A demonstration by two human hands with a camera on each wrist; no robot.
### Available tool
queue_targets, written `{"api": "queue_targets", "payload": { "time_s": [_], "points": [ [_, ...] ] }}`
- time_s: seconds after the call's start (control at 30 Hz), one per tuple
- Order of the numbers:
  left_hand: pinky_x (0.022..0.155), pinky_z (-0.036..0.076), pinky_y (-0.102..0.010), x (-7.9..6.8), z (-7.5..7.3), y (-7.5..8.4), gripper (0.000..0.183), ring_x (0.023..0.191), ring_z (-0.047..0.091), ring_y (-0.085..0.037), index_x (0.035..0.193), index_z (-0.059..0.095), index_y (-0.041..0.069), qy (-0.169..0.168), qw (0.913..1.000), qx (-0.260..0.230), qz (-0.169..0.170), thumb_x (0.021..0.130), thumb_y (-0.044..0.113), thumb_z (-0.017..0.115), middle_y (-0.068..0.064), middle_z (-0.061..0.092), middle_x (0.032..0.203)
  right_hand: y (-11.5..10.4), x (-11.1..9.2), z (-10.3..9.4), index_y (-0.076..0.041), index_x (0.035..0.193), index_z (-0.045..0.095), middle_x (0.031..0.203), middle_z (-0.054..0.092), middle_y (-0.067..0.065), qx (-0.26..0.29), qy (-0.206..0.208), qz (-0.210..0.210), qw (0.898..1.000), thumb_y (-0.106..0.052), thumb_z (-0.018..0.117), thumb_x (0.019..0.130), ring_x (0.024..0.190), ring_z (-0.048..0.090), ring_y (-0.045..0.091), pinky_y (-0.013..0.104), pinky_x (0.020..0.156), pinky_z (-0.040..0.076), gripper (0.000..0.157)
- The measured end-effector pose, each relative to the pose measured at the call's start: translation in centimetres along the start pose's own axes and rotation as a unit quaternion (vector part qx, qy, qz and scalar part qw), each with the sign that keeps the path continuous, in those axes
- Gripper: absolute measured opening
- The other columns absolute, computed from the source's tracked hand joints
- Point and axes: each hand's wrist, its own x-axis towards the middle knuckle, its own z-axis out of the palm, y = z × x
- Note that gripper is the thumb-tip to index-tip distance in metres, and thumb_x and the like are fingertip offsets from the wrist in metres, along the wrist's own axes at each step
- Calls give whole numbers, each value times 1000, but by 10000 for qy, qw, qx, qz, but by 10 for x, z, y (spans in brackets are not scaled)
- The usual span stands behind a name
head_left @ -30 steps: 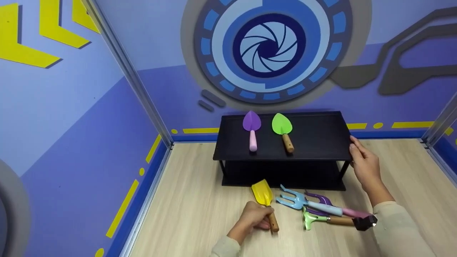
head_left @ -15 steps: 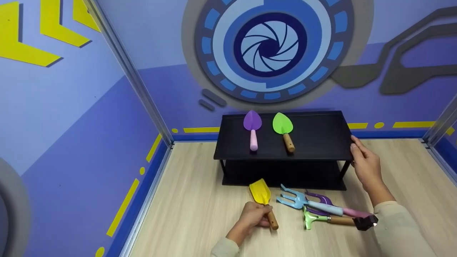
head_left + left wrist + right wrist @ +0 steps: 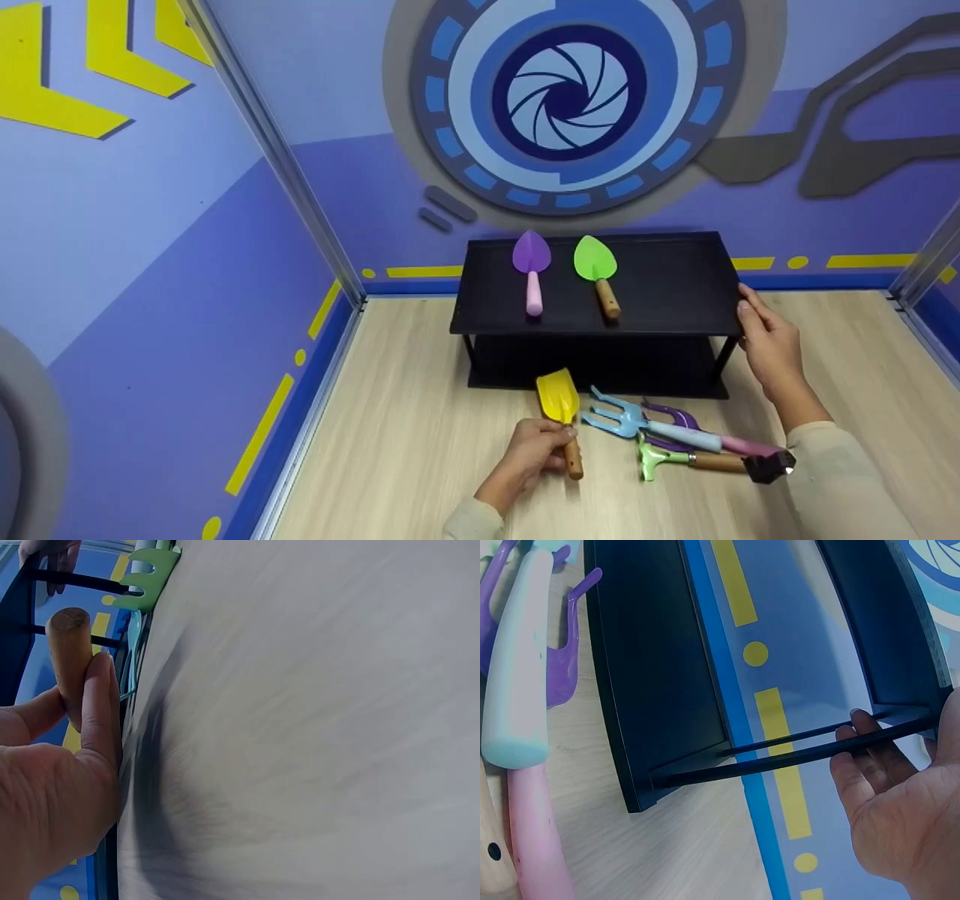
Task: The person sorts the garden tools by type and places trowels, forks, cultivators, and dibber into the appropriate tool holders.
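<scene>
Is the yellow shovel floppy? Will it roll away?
The yellow shovel probably isn't floppy: the left hand pinches only its handle, and the blade juts out straight. The handle's round end hints it might roll, but the wide blade would likely stop it.

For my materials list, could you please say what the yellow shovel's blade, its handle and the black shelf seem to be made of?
Yellow blade: glossy, probably painted metal, given its highlights and thin edge.
Handle: smooth, likely wood, brown with a darker end.
Black shelf: satin, coated metal or plastic; its uniform surface leaves that open.
</scene>
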Motion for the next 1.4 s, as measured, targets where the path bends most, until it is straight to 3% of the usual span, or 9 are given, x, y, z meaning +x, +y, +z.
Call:
{"api": "queue_targets", "payload": {
  "time_s": [0.23, 0.5, 0.9, 1.27, 1.4],
  "points": [
    [66, 65, -25, -2, 3, 6, 20, 81, 74, -13, 108, 76, 3, -161, 9998, -35, 114, 97, 19, 78, -7, 74, 101, 0, 0, -1, -40, 164, 37, 174, 31, 11, -27, 28, 30, 10000, -60, 41, 110, 148, 52, 15, -3, 85, 47, 58],
    [67, 65, -25, -1, 5, 9, 20, 81, 72, -13, 103, 73, 3, -62, 9997, -92, 239, 95, 20, 81, -5, 73, 100, -1, 4, -1, -42, 166, 30, 177, 24, 9, -13, -191, 129, 9997, -62, 37, 110, 159, 37, 38, 3, 93, 51, 60],
    [69, 68, -31, -1, 5, 10, 20, 73, 71, -13, 101, 74, 4, -280, 9990, -64, 341, 94, 22, 82, -4, 75, 94, 2, 3, -1, -40, 166, 33, 176, 25, 10, -20, -112, 99, 9999, -61, 38, 111, 158, 39, 38, -1, 87, 49, 59],
    [69, 68, -30, 1, 5, 15, 21, 71, 73, -12, 103, 72, 5, -358, 9982, -134, 468, 95, 21, 81, -3, 79, 90, 1, 3, -1, -41, 165, 33, 176, 26, 8, 28, -97, 109, 9999, -60, 39, 111, 158, 39, 35, 0, 90, 49, 59],
    [68, 68, -30, 1, 4, 19, 21, 70, 73, -12, 104, 71, 3, -445, 9974, -217, 529, 95, 20, 81, -3, 79, 91, 1, 3, -1, -42, 166, 30, 177, 23, 9, 4, -186, 127, 9997, -61, 37, 111, 160, 36, 36, 4, 96, 51, 59]
  ]
}}
